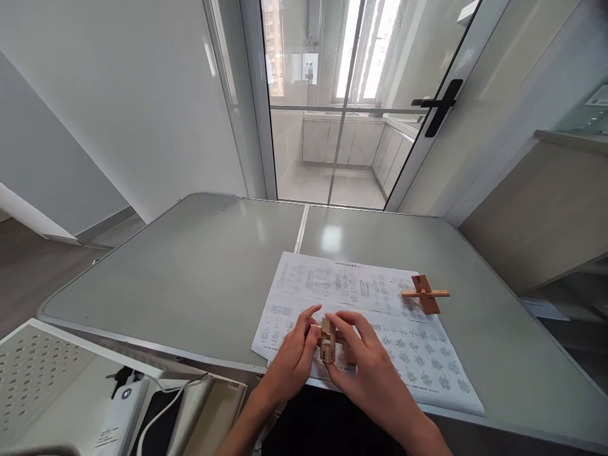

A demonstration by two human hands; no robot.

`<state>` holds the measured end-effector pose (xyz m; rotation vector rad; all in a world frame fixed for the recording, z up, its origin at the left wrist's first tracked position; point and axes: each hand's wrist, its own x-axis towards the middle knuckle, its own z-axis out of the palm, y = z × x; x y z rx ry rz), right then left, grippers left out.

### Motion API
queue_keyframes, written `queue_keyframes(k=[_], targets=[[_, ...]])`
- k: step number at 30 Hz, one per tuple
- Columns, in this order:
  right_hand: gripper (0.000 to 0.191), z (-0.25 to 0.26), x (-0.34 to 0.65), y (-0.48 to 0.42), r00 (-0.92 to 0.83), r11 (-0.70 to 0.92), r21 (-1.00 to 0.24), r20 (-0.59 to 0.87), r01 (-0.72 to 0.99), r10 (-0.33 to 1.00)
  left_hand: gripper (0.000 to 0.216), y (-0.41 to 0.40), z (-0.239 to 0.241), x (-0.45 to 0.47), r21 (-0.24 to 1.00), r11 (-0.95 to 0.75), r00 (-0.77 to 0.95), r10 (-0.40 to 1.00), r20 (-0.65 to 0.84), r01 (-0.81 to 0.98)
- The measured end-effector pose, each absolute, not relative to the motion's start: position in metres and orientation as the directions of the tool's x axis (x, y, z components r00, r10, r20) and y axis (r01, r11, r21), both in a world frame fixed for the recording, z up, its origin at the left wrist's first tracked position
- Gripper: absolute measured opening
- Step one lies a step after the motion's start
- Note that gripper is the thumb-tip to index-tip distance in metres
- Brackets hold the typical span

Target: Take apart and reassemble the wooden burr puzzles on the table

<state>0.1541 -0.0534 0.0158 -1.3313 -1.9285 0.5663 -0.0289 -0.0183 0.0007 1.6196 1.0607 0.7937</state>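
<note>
A wooden burr puzzle [325, 349] of interlocking light sticks is held between my two hands over the near edge of the paper sheet. Dark marks show on the end of one stick. My left hand [293, 356] grips the puzzle's left side with thumb and fingers. From the right, my right hand [367, 356] closes round it, its fingers hiding part of the wood. Beneath lies the instruction sheet [408, 329], printed with rows of small puzzle diagrams. Crossed wooden pieces [429, 304], reddish-brown and lighter, rest on the sheet's right edge, apart from my hands.
The grey table [190, 278] has a seam strip [302, 229] across it. At lower left, a white perforated tray [38, 373] sits near a white power bank [121, 415], a cable [164, 415] and keys [122, 379]. A glass door [342, 152] stands beyond.
</note>
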Motion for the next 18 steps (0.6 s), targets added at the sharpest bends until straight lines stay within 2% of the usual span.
queue_keyframes(k=[7,18], targets=[[0.065,0.0166,0.1545,-0.0490,-0.272,0.431,-0.600,0.341,0.674,0.900,0.046,-0.0203,0.0000,-0.0270,0.948,-0.141,0.423,0.906,0.008,0.284],[0.067,0.0184,0.1462,-0.0454,-0.292,0.440,-0.528,0.343,0.726,0.893,0.048,-0.0232,0.0021,-0.0234,0.939,-0.174,0.450,0.893,0.023,0.297]])
